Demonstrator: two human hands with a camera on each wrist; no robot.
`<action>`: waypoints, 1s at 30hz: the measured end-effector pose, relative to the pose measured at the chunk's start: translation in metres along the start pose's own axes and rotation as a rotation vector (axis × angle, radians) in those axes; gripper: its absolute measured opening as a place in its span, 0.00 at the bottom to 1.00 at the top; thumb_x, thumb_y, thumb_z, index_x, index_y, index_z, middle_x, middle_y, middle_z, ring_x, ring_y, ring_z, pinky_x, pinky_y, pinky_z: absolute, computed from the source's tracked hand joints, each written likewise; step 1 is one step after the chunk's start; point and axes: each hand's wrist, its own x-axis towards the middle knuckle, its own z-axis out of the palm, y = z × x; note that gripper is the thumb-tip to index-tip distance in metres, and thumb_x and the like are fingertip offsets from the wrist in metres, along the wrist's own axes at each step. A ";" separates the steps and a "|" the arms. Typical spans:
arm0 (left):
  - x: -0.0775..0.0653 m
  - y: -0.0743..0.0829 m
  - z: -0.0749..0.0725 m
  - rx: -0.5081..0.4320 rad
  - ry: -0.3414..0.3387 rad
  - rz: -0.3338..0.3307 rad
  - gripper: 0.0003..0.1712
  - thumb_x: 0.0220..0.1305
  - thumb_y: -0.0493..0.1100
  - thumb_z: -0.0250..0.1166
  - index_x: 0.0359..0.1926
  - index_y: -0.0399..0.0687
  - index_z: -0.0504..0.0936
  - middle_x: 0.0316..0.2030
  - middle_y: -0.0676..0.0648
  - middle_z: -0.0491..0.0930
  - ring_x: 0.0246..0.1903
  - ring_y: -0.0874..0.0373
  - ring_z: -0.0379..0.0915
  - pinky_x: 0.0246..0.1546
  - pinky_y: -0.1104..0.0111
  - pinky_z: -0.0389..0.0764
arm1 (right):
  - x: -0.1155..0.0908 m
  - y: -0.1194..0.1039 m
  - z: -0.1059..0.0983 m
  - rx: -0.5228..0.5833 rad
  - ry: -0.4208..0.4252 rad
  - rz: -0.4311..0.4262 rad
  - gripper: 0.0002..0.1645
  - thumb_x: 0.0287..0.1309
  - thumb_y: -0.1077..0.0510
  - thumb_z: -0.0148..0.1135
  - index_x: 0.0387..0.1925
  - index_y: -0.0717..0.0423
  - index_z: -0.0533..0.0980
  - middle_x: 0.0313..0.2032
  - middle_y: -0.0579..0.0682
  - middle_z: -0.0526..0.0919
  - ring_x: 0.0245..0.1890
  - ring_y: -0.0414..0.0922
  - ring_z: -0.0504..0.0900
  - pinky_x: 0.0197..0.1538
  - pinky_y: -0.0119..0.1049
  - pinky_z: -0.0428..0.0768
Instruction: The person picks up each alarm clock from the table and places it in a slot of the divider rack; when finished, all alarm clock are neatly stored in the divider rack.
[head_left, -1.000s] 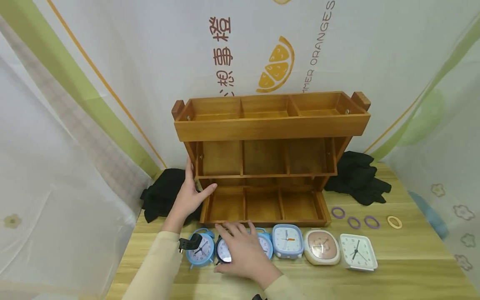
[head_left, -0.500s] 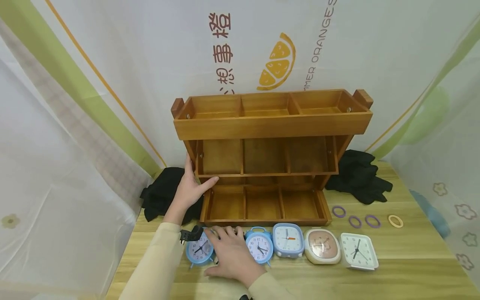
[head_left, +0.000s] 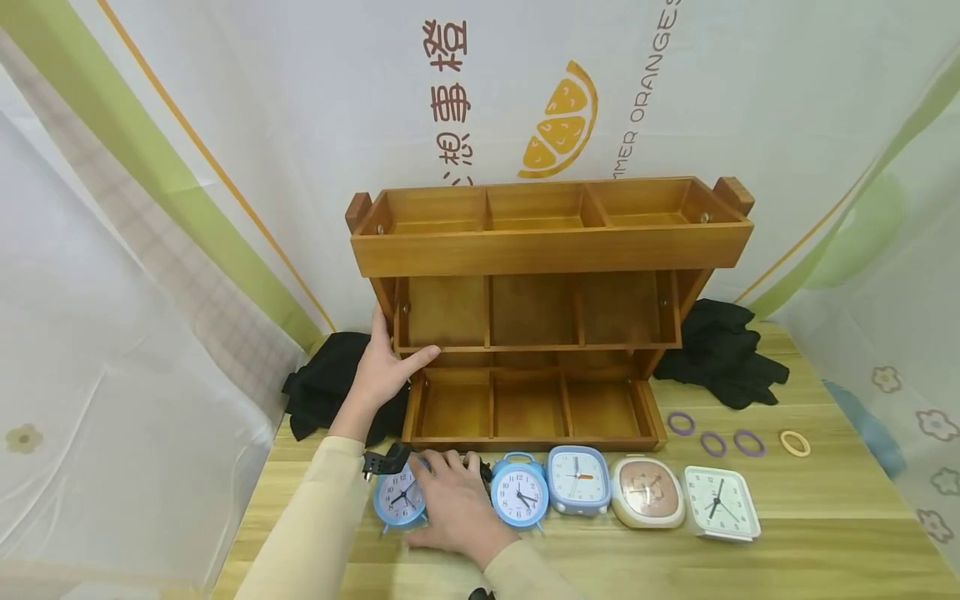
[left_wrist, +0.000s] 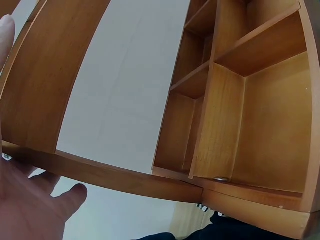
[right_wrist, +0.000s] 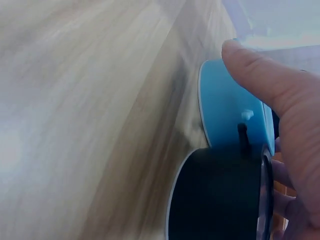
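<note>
In the head view, my left hand (head_left: 375, 375) rests against the left side of a tiered wooden organizer box (head_left: 547, 254), fingers up along the side, thumb stretched out. The left wrist view has fingertips behind a wooden strut (left_wrist: 130, 181). My right hand (head_left: 457, 504) lies over a black alarm clock, hiding most of it; its dark body (right_wrist: 215, 200) appears in the right wrist view. Left of that hand is a light blue alarm clock (head_left: 397, 500), whose blue side (right_wrist: 230, 105) is near the thumb. Another blue alarm clock (head_left: 519, 496) stands to the right.
A square blue clock (head_left: 577, 482), a beige oval clock (head_left: 648, 493) and a white square clock (head_left: 720, 504) continue the row. Purple rings (head_left: 712, 443) and a yellow ring (head_left: 794, 443) lie rightward. Black cloths (head_left: 326, 387) flank the box on the wooden table (head_left: 840, 517).
My right hand has moved left along the clocks, uncovering the second blue alarm clock and covering the black one. My left hand stays at the box's side.
</note>
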 end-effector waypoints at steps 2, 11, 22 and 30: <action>0.000 0.000 0.000 -0.004 0.004 0.004 0.70 0.62 0.56 0.78 0.83 0.74 0.30 0.81 0.47 0.51 0.74 0.41 0.61 0.70 0.41 0.67 | 0.004 -0.002 0.002 -0.012 -0.008 0.002 0.67 0.38 0.17 0.74 0.77 0.43 0.68 0.70 0.45 0.72 0.63 0.47 0.72 0.60 0.55 0.67; 0.001 -0.005 0.002 0.011 0.035 -0.009 0.70 0.60 0.56 0.79 0.83 0.77 0.33 0.79 0.48 0.57 0.71 0.43 0.66 0.67 0.44 0.71 | 0.012 -0.006 0.006 0.023 -0.031 0.055 0.64 0.38 0.16 0.73 0.73 0.44 0.73 0.67 0.42 0.75 0.61 0.47 0.74 0.62 0.58 0.66; 0.002 -0.004 0.004 0.059 0.073 -0.022 0.70 0.57 0.60 0.80 0.83 0.78 0.35 0.77 0.47 0.61 0.69 0.44 0.68 0.66 0.44 0.72 | 0.014 -0.005 0.008 0.060 0.008 0.051 0.62 0.37 0.14 0.72 0.69 0.43 0.77 0.66 0.41 0.76 0.61 0.48 0.75 0.64 0.62 0.65; 0.001 -0.005 0.003 0.055 0.084 -0.025 0.68 0.56 0.60 0.80 0.83 0.77 0.39 0.75 0.47 0.65 0.67 0.44 0.71 0.64 0.44 0.75 | 0.013 -0.004 0.012 0.066 0.055 0.003 0.58 0.36 0.15 0.73 0.66 0.42 0.79 0.60 0.40 0.79 0.58 0.47 0.79 0.62 0.57 0.67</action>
